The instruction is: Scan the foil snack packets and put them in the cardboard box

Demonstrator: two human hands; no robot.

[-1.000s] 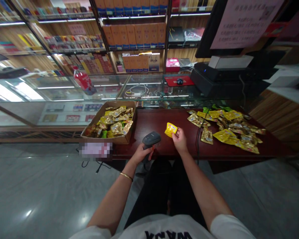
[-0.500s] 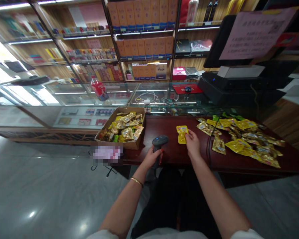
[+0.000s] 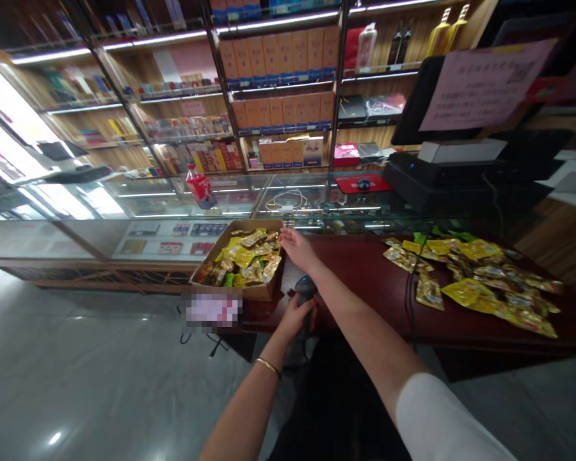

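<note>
My left hand [image 3: 294, 318] is wrapped round the handle of a dark handheld barcode scanner [image 3: 305, 286], held at the table's front edge. My right hand [image 3: 299, 248] is at the right rim of a cardboard box [image 3: 265, 294], fingers stretched out with nothing seen in them. Inside the box lie several gold and yellow snack packets [image 3: 253, 264], a bright yellow one among those on top. More packets are piled loosely on the right side of the table, with a yellow packet [image 3: 470, 294] at the pile's near side.
The dark red wooden table [image 3: 350, 269] meets a glass display counter [image 3: 240, 198] behind. On the counter stand a red-labelled bottle [image 3: 200, 187], a mouse [image 3: 363, 184] on a red pad, and a monitor [image 3: 415, 102]. A black cable [image 3: 409, 288] crosses the table beside the loose packets.
My right hand has moved left from mid-table to the box and let go of the yellow packet. A bright yellow packet now shows atop the box's contents. My left hand still grips the scanner.
</note>
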